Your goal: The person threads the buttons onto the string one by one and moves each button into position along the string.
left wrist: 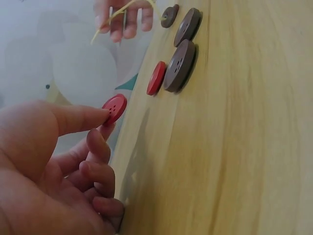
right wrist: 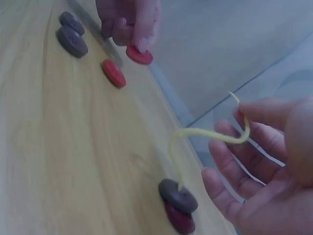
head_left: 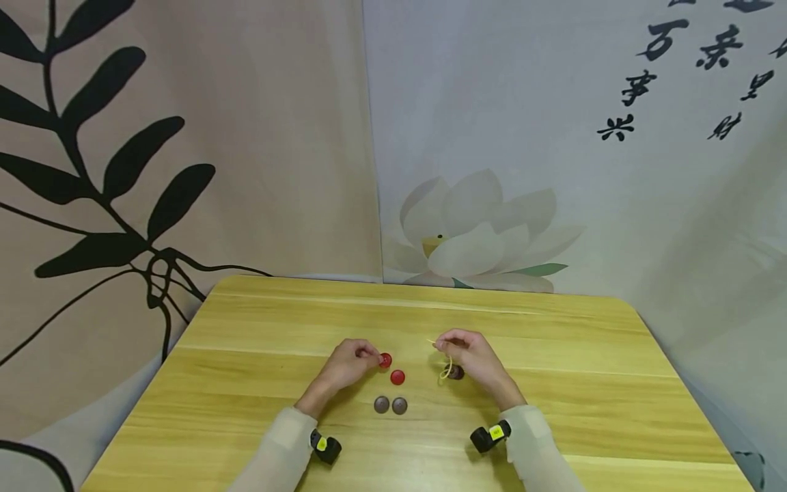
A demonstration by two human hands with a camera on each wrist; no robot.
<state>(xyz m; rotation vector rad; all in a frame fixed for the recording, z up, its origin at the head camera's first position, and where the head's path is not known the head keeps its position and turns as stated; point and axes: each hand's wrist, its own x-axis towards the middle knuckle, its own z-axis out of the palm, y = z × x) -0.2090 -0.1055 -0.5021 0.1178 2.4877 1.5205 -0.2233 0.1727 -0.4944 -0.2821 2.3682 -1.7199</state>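
Observation:
Between thumb and finger, my left hand (head_left: 349, 363) pinches a red button (left wrist: 115, 108) by its edge, raised off the table. My right hand (head_left: 478, 360) pinches a yellow cord (right wrist: 208, 132) near its thin tip, which sticks out past the fingers. The cord curves down into a hole of a brown button (right wrist: 177, 195). Right under that one lies a dark red button (right wrist: 180, 219); both seem to rest on the table. Another red button (head_left: 397, 377) lies between the hands. Nearer to me, two brown buttons (head_left: 382, 404) sit side by side.
Everything lies on a light wooden table (head_left: 277, 314). Behind its far edge hangs a cloth backdrop (head_left: 295, 137) with printed leaves, a lotus and characters. Each wrist carries a small black camera (head_left: 326, 449) below the hand.

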